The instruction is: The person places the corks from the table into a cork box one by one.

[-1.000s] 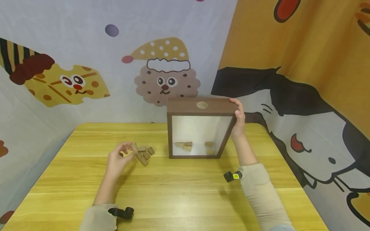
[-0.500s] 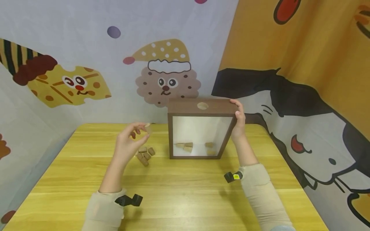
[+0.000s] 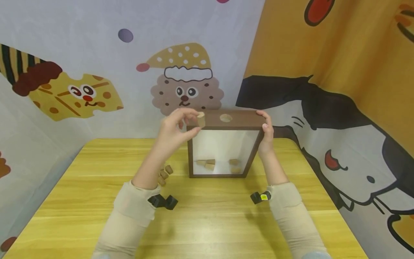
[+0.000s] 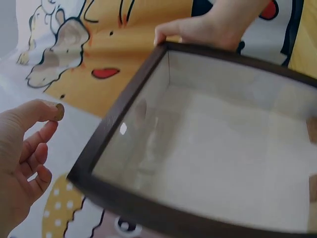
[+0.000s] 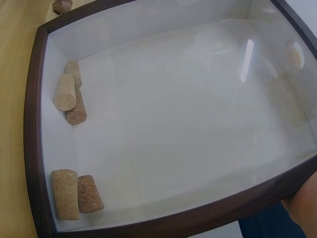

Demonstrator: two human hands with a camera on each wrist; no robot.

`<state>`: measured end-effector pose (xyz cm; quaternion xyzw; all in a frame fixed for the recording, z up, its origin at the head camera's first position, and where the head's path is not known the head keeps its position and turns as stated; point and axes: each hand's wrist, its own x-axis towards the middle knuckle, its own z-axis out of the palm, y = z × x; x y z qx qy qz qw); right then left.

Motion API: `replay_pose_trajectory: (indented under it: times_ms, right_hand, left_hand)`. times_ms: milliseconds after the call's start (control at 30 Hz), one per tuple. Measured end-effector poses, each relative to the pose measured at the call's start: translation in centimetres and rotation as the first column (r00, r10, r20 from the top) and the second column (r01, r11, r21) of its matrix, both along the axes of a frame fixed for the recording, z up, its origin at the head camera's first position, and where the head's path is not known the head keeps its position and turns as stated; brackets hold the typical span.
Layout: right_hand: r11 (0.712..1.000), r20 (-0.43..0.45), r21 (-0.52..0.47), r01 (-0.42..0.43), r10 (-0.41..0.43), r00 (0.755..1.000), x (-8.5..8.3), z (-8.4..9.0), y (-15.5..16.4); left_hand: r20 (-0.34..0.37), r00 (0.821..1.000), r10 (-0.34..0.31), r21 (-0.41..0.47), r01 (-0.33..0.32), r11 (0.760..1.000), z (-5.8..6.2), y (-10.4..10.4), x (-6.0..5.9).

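Observation:
A dark wooden shadow box (image 3: 223,120) with a glass front stands upright on the yellow table (image 3: 200,223); its top has a round hole (image 3: 226,117). My right hand (image 3: 266,131) grips the box's upper right corner. My left hand (image 3: 176,131) pinches a cork (image 3: 201,119) at the box's top left edge, just left of the hole; the cork (image 4: 59,111) also shows between thumb and finger in the left wrist view. Several corks (image 5: 67,96) lie at the bottom inside the box. Loose corks (image 3: 165,173) lie on the table behind my left forearm.
Cartoon-printed fabric walls (image 3: 97,72) close in the back and both sides of the table. A small black camera (image 3: 163,201) sits on my left wrist and another black camera (image 3: 260,197) on the right.
My left hand has picked one cork from the pile and lifted it up and to the right, to the box's top. The right hand and the box have stayed still.

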<state>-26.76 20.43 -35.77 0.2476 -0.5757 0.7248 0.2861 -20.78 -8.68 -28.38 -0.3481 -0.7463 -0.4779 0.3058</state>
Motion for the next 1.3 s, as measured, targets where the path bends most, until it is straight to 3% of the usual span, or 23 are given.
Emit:
replay_pose_trajectory:
  times_ms: [267,433,567,733,867,1000,1200,1300]
  right_hand:
    - [1.000,0.013,0.007,0.003,-0.003,1.000,-0.1,-0.1,0.1]
    - [1.000,0.017,0.008,0.007,-0.007,1.000,-0.1,-0.1,0.2]
    - [1.000,0.012,0.017,0.009,-0.010,1.000,-0.1,-0.1,0.3]
    - [1.000,0.003,0.015,0.005,-0.006,1.000,-0.2,0.1,0.2]
    - [1.000,-0.003,0.013,0.008,-0.008,1.000,-0.3,0.2,0.2]
    - [1.000,-0.004,0.016,0.016,-0.016,1.000,-0.2,0.2,0.1]
    - [1.000,0.003,0.007,0.009,-0.009,1.000,-0.1,0.1,0.0]
    - [1.000,0.001,0.003,0.014,-0.014,1.000,-0.1,0.1,0.0]
  left_hand:
    - [0.127,0.991,-0.031,-0.018,0.033,0.999,1.5,3.7,-2.3]
    - [0.173,0.985,0.017,-0.122,0.004,0.993,2.1,5.3,-3.7]
    - [0.202,0.976,0.077,-0.224,-0.030,0.974,2.5,6.1,-4.5]
    - [0.238,0.958,0.157,-0.344,-0.068,0.936,2.7,6.5,-4.9]
    - [0.229,0.956,0.182,-0.381,-0.085,0.921,2.7,6.4,-4.8]
    - [0.220,0.961,0.166,-0.355,-0.080,0.931,2.6,6.2,-4.5]
    - [0.228,0.971,0.075,-0.212,-0.025,0.977,1.8,5.0,-3.0]
    - [0.157,0.987,0.016,-0.111,0.002,0.994,0.9,4.1,-1.9]
